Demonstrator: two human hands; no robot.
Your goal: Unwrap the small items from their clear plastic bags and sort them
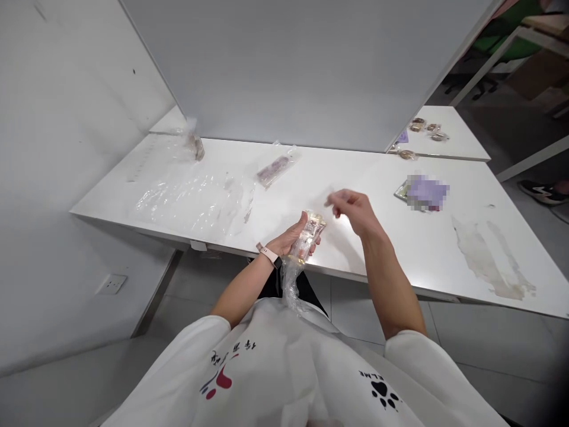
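Observation:
My left hand [288,239], a band on its wrist, is wrapped round a shiny clear plastic packet [308,236] with gold and pinkish parts showing through. A crumpled tail of clear plastic [291,284] trails from the packet down over the table's front edge towards my shirt. To the right of the packet and a little above it, my right hand [352,209] is raised with thumb and fingers pinched together. Whatever may sit between those fingertips is too small or blurred to make out. The packet's contents are partly hidden by glare and by my left fingers.
On the white table [355,172] lie a flat clear packet with a purplish strip [274,170], spread plastic film [191,198] and a bagged brownish item [195,147]. Rightward are a blurred purple item [428,193] and a grey stain [484,258]. A grey panel [284,71] stands behind.

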